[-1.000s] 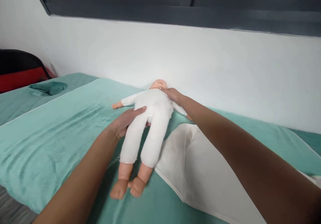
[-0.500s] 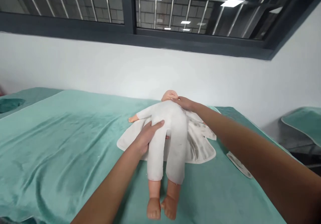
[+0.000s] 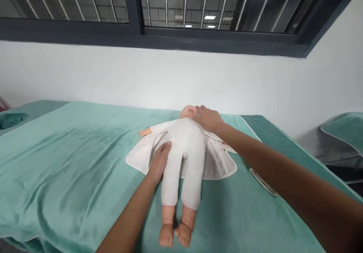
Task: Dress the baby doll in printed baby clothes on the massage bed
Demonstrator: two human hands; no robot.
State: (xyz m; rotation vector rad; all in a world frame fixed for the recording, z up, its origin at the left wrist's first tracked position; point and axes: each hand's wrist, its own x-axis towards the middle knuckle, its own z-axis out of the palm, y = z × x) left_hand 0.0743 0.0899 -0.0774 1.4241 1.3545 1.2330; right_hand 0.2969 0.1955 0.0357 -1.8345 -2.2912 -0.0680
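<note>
A baby doll [image 3: 185, 143] in a white cloth bodysuit lies on its back, head toward the wall and bare feet toward me. Beneath it a white garment [image 3: 218, 166] is spread open. My left hand [image 3: 159, 163] is closed at the doll's hip on the left, its thumb along the side and its other fingers mostly hidden. Beside the doll's head and shoulder is my right hand [image 3: 208, 117], open with fingers stretched out. The doll's arm on that side is largely covered by my forearm.
A green plush cloth [image 3: 85, 154] with folds covers the table. Right of the doll, a small white cloth piece [image 3: 262, 182] lies partly behind my right forearm. A white wall [image 3: 113, 75] and a dark-framed barred window [image 3: 221, 43] stand behind. Another green-covered surface [image 3: 346, 132] is at far right.
My left hand has slid from over the doll's thigh to the outer side of its hip. My right hand's fingers have lifted and straightened beside the head. The view has shifted slightly.
</note>
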